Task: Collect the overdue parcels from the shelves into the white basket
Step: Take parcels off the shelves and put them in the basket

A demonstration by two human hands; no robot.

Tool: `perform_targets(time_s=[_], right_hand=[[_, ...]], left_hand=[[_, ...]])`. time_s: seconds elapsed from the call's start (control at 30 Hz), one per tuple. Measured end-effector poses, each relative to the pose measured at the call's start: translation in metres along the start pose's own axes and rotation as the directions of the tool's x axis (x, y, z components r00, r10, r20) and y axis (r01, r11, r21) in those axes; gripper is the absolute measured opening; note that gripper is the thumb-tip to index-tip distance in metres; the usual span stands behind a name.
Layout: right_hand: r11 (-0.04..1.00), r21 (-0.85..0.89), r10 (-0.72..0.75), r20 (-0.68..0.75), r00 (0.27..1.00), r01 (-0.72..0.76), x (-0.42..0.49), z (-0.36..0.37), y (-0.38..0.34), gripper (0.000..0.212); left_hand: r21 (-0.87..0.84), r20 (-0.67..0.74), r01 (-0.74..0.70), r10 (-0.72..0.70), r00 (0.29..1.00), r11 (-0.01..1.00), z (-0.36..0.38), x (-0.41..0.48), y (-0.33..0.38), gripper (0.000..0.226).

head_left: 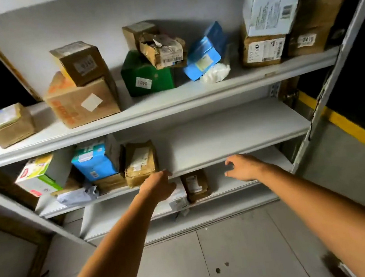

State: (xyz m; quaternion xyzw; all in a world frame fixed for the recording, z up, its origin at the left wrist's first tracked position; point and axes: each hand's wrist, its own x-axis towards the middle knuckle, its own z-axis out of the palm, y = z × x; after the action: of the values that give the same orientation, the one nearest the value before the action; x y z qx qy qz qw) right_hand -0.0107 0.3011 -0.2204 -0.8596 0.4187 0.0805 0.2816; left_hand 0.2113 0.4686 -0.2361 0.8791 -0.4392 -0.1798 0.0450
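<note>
Both my arms stretch toward a white shelf unit. My left hand (158, 186) hovers at the front edge of the middle shelf (224, 153), just right of a taped brown parcel (140, 163); its fingers are loosely bent and hold nothing. My right hand (243, 167) is spread open below that edge, empty. On the bottom shelf between the hands stand a small brown parcel (196, 186) and a white parcel (179, 197), partly hidden by my left hand. The white basket is not in view.
The top shelf (172, 98) carries a green box (146, 76), a blue parcel (205, 52) and several brown cartons. A blue box (93, 162) and a white-green box (41, 176) sit left on the middle shelf. Grey tiled floor (237, 258) lies below; a yellow-striped ledge (355, 133) runs at right.
</note>
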Motion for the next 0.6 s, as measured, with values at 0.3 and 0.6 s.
perform_targets(time_s=[0.3,0.6], right_hand=[[0.996,-0.016,-0.090,0.053,0.995,0.091,0.068,0.057,-0.128,0.044],[0.994,0.015,-0.111,0.112,0.987,0.110,0.153,0.100,-0.191,0.043]], left_hand=[[-0.106,-0.028,0.130,-0.134,0.991,0.986,-0.015,0.017,-0.149,0.046],[-0.215,-0.062,0.164,-0.181,0.981,0.963,-0.008,0.077,-0.217,0.040]])
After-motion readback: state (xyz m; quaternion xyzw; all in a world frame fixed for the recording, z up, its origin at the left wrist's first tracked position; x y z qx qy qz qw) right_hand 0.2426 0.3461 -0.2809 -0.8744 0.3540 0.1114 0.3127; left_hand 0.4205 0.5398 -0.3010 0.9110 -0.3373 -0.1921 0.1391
